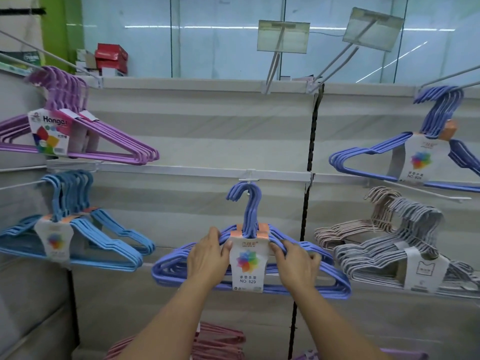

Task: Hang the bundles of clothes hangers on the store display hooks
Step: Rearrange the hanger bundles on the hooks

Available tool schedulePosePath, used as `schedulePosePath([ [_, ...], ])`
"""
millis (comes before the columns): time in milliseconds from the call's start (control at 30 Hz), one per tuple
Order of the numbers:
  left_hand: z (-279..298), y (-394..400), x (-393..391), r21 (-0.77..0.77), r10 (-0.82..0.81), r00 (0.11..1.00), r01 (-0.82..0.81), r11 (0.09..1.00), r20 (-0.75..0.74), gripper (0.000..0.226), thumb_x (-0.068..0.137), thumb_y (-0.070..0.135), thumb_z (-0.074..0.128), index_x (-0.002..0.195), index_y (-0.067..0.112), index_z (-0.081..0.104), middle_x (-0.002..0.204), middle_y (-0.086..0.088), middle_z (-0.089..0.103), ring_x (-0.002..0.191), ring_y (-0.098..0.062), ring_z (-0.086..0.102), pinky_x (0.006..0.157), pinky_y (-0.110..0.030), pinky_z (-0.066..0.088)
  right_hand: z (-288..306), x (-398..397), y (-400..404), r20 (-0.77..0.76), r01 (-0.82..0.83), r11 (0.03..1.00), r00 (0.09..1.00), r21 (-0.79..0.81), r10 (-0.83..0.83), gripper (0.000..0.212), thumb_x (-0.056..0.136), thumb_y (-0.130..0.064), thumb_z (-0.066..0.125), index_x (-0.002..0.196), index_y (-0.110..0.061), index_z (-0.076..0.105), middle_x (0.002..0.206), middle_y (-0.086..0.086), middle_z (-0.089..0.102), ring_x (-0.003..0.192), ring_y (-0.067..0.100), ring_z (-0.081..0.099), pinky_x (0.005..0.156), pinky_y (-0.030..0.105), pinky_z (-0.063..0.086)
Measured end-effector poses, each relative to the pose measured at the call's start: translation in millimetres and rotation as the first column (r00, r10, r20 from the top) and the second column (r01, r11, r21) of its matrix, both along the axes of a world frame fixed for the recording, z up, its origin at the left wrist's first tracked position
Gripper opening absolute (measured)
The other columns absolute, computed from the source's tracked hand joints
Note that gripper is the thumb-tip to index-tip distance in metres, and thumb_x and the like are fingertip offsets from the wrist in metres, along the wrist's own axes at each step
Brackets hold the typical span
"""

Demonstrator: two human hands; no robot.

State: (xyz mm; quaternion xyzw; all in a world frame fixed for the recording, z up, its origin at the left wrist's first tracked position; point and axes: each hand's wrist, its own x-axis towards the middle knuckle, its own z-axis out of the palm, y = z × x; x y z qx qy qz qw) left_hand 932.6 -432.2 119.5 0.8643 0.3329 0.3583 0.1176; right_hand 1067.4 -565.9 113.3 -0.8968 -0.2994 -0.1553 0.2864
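A bundle of periwinkle-blue hangers (pixel 330 279) with a white paper label hangs in the middle of the wall. Its hook tops sit over a white display hook (pixel 248 180) on the middle rail. My left hand (pixel 207 255) grips the bundle's left shoulder, fingers curled over the top beside the label. My right hand (pixel 296 263) grips the right shoulder in the same way. Both forearms reach up from the bottom of the view.
Other bundles hang around: purple (pixel 109 141) upper left, light blue (pixel 104 242) lower left, periwinkle (pixel 368 157) upper right, beige (pixel 358 229) and grey (pixel 384 258) lower right, pink (pixel 218 341) below. Two long bare hooks with price holders (pixel 283 35) jut out above.
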Motion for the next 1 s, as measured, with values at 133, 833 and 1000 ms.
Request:
schedulePosePath([
  [133,-0.3,2.2,9.9,-0.019,-0.023,0.993,0.021,1.0,-0.12,0.038,0.097,0.046,0.034,0.123,0.019,0.037,0.119,-0.007,0.057,0.107,-0.027,0.051,0.079,-0.039,0.041,3.6,13.6,1.0,0.023,-0.003,0.991,1.0,-0.135,0.006,0.039,0.099,-0.052,0.026,0.112,-0.03,0.055,0.114,-0.002,0.06,0.104,0.02,0.056,0.09,0.036,0.028],
  [833,-9.3,40.0,66.7,-0.12,0.012,0.977,-0.039,0.992,-0.214,0.058,0.096,0.057,0.024,0.148,0.03,0.022,0.153,0.003,0.029,0.14,-0.022,0.023,0.108,-0.041,0.027,5.0,53.9,52.3,-0.025,-0.167,0.985,0.986,-0.041,0.166,0.049,0.101,-0.02,0.037,0.149,-0.026,0.027,0.148,0.0,0.039,0.132,0.021,0.038,0.105,0.033,0.031],
  [1000,-13.5,1.4,80.6,-0.034,0.158,0.985,-0.156,0.987,0.063,0.05,0.089,0.021,0.058,0.136,0.015,0.044,0.135,-0.008,0.05,0.127,-0.029,0.042,0.109,-0.048,0.024,2.9,41.2,24.8,0.137,-0.151,0.989,0.979,0.007,0.148,0.061,0.083,-0.005,0.049,0.142,-0.015,0.039,0.141,0.004,0.045,0.128,0.024,0.042,0.103,0.035,0.034],
])
